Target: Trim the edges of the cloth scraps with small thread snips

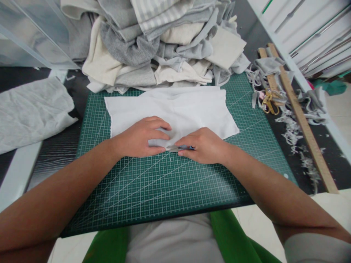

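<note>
A white cloth piece (pixel 189 106) with slightly frayed side edges lies spread on a green cutting mat (pixel 164 190). My left hand (pixel 145 137) rests on its front left part, fingers spread and thumb along the near edge. Close by on the right, my right hand (pixel 204 146) is closed around a small dark-bodied tool (pixel 186 147). Its thin pale tip points left at the cloth's near edge, between the two hands. Most of the tool is hidden by my fingers, so its exact kind cannot be made out.
Behind the mat rises a large heap of grey and cream fabric (pixel 131 47). A pale grey cloth (pixel 33 109) lies at the left. To the right are a long wooden ruler (pixel 304 124), gold-handled scissors (pixel 270 102) and fabric scraps (pixel 292 133).
</note>
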### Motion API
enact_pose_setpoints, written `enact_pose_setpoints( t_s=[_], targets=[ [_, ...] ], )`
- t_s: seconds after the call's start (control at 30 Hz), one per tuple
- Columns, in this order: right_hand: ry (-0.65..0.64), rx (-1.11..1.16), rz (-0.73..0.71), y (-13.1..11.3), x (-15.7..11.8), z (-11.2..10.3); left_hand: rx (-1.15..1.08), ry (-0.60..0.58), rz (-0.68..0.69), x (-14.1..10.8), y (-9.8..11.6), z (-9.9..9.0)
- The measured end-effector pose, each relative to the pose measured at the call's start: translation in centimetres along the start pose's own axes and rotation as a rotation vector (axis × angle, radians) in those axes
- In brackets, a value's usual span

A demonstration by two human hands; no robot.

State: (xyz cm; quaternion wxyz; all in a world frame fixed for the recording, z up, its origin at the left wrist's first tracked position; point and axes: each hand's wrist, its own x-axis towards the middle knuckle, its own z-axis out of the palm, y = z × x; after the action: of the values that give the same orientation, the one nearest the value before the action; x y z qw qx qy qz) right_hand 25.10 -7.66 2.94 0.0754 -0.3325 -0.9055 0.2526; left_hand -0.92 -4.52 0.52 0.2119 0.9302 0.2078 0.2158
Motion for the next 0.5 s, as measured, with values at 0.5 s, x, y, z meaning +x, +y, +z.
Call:
enact_pose_setpoints(
  t_s=[0.5],
  targets=[
    [-0.004,0.03,-0.002,0.2,-0.06,-0.12,-0.004,0.002,-0.008,0.07,0.04,0.02]
  ],
)
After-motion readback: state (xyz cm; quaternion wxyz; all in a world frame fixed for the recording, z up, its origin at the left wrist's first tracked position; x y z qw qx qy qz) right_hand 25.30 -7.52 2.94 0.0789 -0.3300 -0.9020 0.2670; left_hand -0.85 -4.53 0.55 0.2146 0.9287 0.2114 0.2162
